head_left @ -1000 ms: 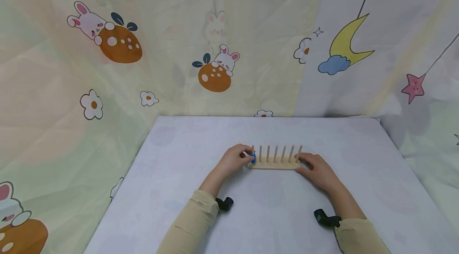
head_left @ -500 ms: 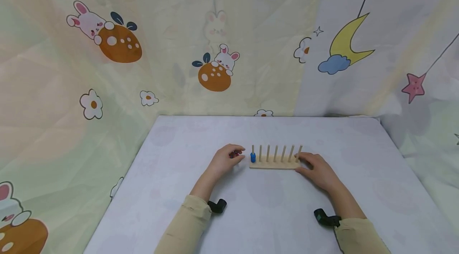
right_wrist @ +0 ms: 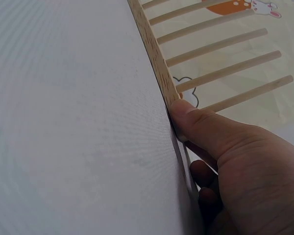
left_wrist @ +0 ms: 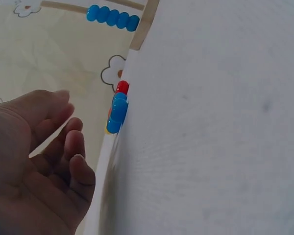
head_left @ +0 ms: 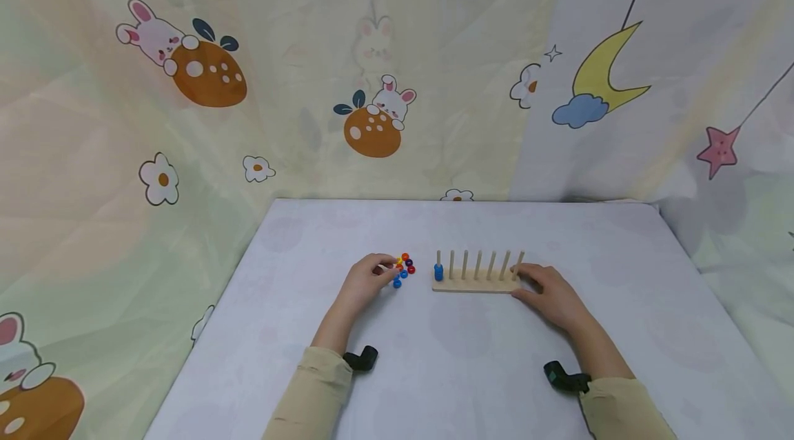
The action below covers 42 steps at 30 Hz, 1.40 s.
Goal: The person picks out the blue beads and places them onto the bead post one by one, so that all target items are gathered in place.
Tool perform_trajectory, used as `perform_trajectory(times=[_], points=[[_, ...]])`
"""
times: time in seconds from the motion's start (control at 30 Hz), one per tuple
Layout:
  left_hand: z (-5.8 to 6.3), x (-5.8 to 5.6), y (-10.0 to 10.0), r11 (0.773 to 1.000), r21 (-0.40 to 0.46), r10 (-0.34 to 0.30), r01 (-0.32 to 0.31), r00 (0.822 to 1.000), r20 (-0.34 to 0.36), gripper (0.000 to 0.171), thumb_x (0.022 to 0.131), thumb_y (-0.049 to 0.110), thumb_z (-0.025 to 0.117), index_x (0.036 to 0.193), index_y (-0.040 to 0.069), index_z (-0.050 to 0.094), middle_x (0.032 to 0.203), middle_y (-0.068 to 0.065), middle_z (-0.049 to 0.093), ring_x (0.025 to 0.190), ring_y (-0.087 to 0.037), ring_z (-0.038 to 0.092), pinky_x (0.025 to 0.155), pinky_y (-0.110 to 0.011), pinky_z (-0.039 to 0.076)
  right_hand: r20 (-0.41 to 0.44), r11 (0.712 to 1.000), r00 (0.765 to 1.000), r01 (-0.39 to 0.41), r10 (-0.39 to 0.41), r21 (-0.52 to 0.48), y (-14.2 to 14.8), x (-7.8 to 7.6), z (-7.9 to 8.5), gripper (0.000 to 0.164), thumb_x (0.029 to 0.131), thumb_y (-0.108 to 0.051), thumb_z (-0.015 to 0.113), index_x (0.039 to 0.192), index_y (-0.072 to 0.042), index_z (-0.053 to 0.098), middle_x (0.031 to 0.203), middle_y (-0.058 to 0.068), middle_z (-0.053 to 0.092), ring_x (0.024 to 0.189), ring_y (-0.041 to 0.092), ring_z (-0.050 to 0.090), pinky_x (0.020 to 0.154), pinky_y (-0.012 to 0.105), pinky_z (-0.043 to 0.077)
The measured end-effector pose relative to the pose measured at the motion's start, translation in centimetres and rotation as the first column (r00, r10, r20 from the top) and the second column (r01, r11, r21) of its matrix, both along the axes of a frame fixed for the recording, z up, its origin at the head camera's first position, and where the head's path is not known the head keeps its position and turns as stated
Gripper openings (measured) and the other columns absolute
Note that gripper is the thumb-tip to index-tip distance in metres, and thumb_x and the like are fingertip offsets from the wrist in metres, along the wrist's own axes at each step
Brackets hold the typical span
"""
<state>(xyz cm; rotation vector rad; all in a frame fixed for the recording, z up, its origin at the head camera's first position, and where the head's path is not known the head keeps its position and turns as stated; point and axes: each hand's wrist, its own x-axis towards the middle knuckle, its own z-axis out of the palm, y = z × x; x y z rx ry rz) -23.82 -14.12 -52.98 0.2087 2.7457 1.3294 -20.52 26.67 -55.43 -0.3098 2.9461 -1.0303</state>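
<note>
My right hand grips the right end of a wooden peg board. In the right wrist view its thumb presses the front edge of the board. Several upright pegs stand in a row on it. Blue beads are stacked on the leftmost peg; the other pegs are bare. To the left, my left hand is beside a small cluster of loose beads in blue, red, yellow and dark colours. Its fingers are loosely bent with nothing between them, and they partly hide the cluster in the head view.
A white-covered table bears the board and beads. Behind it hangs a patterned cloth with cartoon rabbits, flowers and a moon. A black wrist camera sits at the left cuff and another camera at the right cuff.
My left hand has let go of the blue beads on the leftmost peg and moved left, down to the loose beads, which now show. The right hand stays on the board.
</note>
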Motion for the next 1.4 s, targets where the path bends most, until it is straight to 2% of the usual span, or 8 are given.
perform_trajectory(times=[0.3,0.47,0.7,0.93,1.4], points=[[-1.1,-0.1,-0.9,0.997,-0.074,0.005,-0.008,1.000,-0.030,0.023,0.093,0.034,0.069,0.113,0.024,0.071,0.103,0.004,0.065,0.093,-0.014,0.058,0.085,-0.035,0.050,-0.003,1.000,1.000,0.001,-0.001,0.010,-0.1,0.1,0.1,0.054,0.091,-0.039,0.069,0.136,-0.012,0.057,0.145,0.016,0.052,0.132,0.041,0.043,0.107,0.061,0.033],[-1.2,-0.3,-1.1,0.994,-0.109,-0.002,-0.002,0.999,-0.033,0.022,0.093,0.034,0.069,0.113,0.025,0.071,0.103,0.006,0.066,0.092,-0.013,0.057,0.085,-0.035,0.050,-0.006,1.000,1.000,0.002,-0.002,0.015,-0.1,0.0,0.0,0.054,0.091,-0.040,0.069,0.136,-0.013,0.057,0.145,0.016,0.052,0.132,0.040,0.044,0.107,0.061,0.034],[-1.1,-0.7,-1.1,0.988,-0.150,-0.045,0.043,0.999,-0.012,0.021,0.093,0.030,0.069,0.113,0.023,0.071,0.103,0.004,0.066,0.091,-0.014,0.058,0.085,-0.036,0.049,-0.017,1.000,1.000,-0.005,0.005,0.014,0.0,0.0,-0.1,0.055,0.091,-0.041,0.069,0.136,-0.012,0.056,0.144,0.015,0.052,0.131,0.040,0.044,0.106,0.061,0.034],[-1.2,-1.0,-1.0,0.981,-0.178,-0.085,0.079,0.996,-0.023,0.021,0.094,0.028,0.068,0.113,0.020,0.072,0.101,0.004,0.066,0.090,-0.012,0.057,0.083,-0.034,0.049,-0.012,1.000,1.000,0.002,-0.002,0.011,0.1,0.0,-0.3,0.055,0.091,-0.043,0.069,0.136,-0.013,0.057,0.145,0.016,0.051,0.132,0.040,0.043,0.106,0.061,0.034],[-1.2,-1.2,-0.7,0.974,-0.210,-0.091,0.085,0.996,-0.016,0.022,0.093,0.028,0.070,0.112,0.019,0.072,0.100,0.004,0.064,0.087,-0.011,0.056,0.079,-0.031,0.049,-0.002,1.000,1.000,0.008,-0.008,0.005,-0.1,0.0,-0.1,0.055,0.092,-0.042,0.068,0.137,-0.013,0.056,0.146,0.016,0.050,0.132,0.041,0.043,0.106,0.062,0.034]])
